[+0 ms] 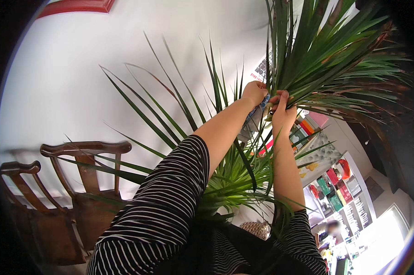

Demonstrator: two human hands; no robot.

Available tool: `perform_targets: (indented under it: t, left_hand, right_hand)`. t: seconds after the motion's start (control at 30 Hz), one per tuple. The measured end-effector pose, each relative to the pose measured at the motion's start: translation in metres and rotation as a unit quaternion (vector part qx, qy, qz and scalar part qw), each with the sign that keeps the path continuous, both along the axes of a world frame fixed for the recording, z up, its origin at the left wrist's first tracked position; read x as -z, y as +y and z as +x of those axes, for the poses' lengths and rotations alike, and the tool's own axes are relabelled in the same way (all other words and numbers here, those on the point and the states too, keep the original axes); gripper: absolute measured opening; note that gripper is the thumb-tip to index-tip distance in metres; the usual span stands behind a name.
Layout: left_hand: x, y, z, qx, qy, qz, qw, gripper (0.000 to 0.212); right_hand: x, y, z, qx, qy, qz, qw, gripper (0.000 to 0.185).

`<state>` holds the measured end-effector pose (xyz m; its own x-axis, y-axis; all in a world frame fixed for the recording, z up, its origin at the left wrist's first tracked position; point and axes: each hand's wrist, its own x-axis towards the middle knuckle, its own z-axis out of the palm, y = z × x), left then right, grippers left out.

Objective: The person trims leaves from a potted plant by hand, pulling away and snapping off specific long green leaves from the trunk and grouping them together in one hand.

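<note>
Both arms reach up into a tall potted plant with long, narrow green leaves (306, 58), some with brown tips. My left hand (255, 92) is at the base of the upper leaf bunch, with a blue and grey cloth (256, 115) hanging at its fingers. Just to the right, my right hand (283, 108) has its thumb and fingers closed round the lower ends of leaves in that bunch. A lower cluster of lighter green leaves (237, 182) spreads out beneath the forearms.
Two dark wooden chairs (86, 147) stand by the white wall at the left. A red frame (79, 7) hangs at the top left. White shelves (356, 182) with colourful boxes are at the right, with another person (325, 230) near them. A patterned woven object (255, 229) lies below the leaves.
</note>
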<state>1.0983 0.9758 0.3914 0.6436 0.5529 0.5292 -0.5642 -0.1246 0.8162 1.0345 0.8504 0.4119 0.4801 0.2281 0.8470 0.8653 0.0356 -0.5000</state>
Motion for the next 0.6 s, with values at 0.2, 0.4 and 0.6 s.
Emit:
perform_targets:
  t: [0.2, 0.4, 0.6]
  left_hand:
    - [-0.003, 0.008, 0.032, 0.044, 0.006, 0.063, 0.997, 0.042]
    - [0.015, 0.019, 0.023, -0.065, 0.033, -0.091, 0.993, 0.031]
    - [0.035, 0.022, -0.063, -0.151, 0.01, 0.021, 0.988, 0.026]
  right_hand:
    - [-0.008, 0.013, -0.002, 0.043, 0.055, -0.03, 0.997, 0.038]
    - [-0.006, 0.032, 0.012, 0.045, 0.035, 0.0, 0.998, 0.03]
    - [0.003, 0.032, 0.03, 0.072, 0.051, -0.093, 0.992, 0.035]
